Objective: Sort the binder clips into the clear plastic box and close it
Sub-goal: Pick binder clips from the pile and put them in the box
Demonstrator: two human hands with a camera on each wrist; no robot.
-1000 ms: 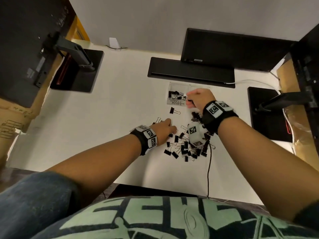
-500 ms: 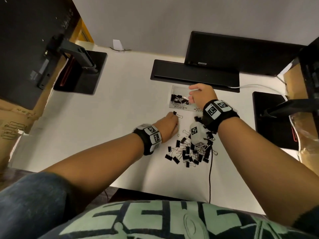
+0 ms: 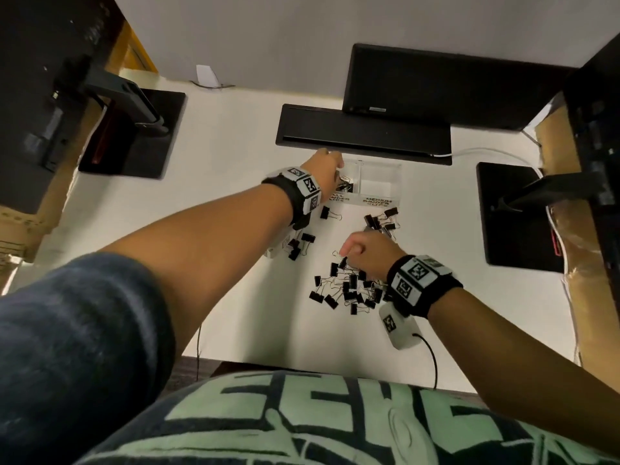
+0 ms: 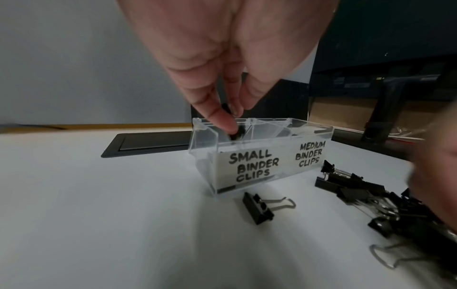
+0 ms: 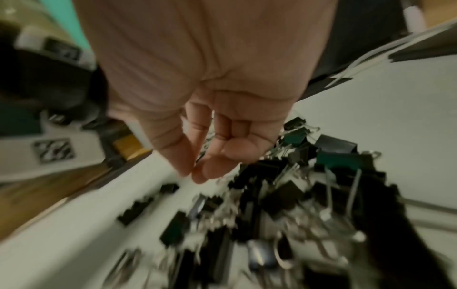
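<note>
White desk surface (image 3: 235, 203) beneath a pale wall, bordered by dark monitor stands (image 3: 134, 129) at either side, a flat black panel (image 3: 362, 132) at the rear and cardboard boxes (image 3: 570, 229) along the edges. Near the back stands the clear plastic box (image 4: 262, 156), lid open, divided into two compartments whose front labels read "SMALL BINDER CLIPS" and "MEDIUM BINDER CLIPS". Several black clips lie in the small compartment; the medium compartment (image 3: 379, 182) shows only its pale floor in the head view. The left hand (image 3: 323, 172) reaches over the small compartment, thumb and fingertips (image 4: 222, 119) pinched on a small black binder clip (image 4: 235, 133) just inside the rim. One loose clip (image 4: 259, 209) lies on the desk just in front of the box; a group of larger clips (image 3: 382, 221) sits near the medium label, and another few (image 3: 300, 245) rest beneath the left forearm. The main pile of binder clips (image 3: 345, 290), black bodies with silver wire handles, is scattered nearer the person. The right hand (image 3: 365, 253) hovers over this pile, fingers curled and thumb meeting forefinger (image 5: 195, 172); the wrist view is blurred, so whether a clip sits between them cannot be told. Both wrists carry black bands with printed markers (image 3: 416, 276).
</note>
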